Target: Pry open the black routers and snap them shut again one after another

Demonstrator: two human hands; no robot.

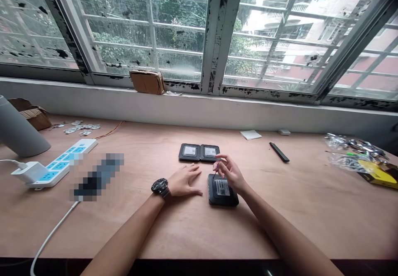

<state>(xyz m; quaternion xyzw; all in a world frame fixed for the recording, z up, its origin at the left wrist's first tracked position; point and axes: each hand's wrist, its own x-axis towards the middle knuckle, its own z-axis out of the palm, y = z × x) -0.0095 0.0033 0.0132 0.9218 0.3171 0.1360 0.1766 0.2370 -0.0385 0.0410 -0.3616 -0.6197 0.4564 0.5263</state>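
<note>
- My right grip (231,175) pinches a thin dark tool (214,174) at the far-left corner of the black case (223,189); best kept upright.
- My left grip (184,181), loose on the counter (174,230) beside it, could brace the case.

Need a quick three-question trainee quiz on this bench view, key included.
1. Count: how many flat black units with white labels lie on the table?
2. True or false: the right hand holds a thin dark tool at the unit nearest the camera.
3. Fill the gap: the wrist behind the left hand wears a ____.

Key:
1. Three: two side by side, one nearer the camera.
2. True.
3. Black watch.
</note>
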